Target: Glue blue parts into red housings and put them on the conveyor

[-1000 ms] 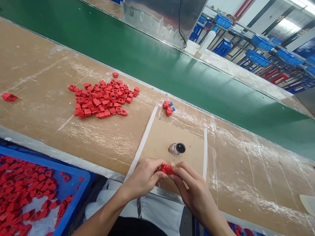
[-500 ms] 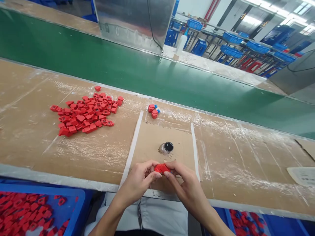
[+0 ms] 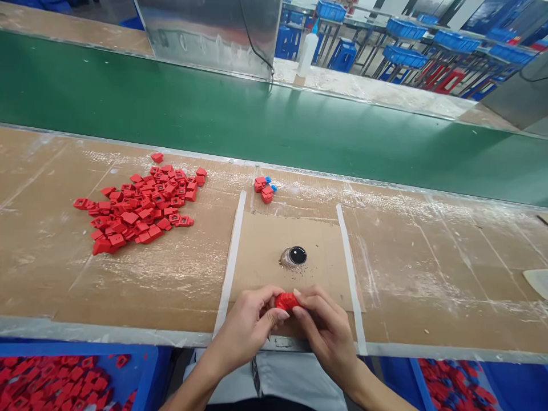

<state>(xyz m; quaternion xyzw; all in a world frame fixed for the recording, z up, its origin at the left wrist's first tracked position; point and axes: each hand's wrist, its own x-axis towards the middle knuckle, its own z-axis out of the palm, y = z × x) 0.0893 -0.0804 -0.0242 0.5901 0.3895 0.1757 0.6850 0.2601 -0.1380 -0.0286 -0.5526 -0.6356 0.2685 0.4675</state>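
Between both hands is a small red plastic part (image 3: 286, 301), held just above the front edge of the cardboard sheet (image 3: 257, 257). My left hand (image 3: 252, 319) pinches its left end with thumb and fingers. On its other end, my right hand (image 3: 325, 319) grips in the same way. Fingertips cover much of the part, so its full shape is hidden. Just beyond the hands stands a small round container (image 3: 295, 256) with a dark, shiny top. Two red parts with blue tips (image 3: 266, 194) lie behind the sheet.
A heap of red plastic parts (image 3: 141, 208) spreads over the table at left. Blue bins of parts sit below the front edge, one at left (image 3: 148, 371) and one at right (image 3: 422, 382). A green belt (image 3: 214, 123) runs behind, with a white bottle (image 3: 307, 54) beyond it.
The view has shifted and tilted a little. Both hands still hold the red part over the same spot, with slightly altered finger positions.
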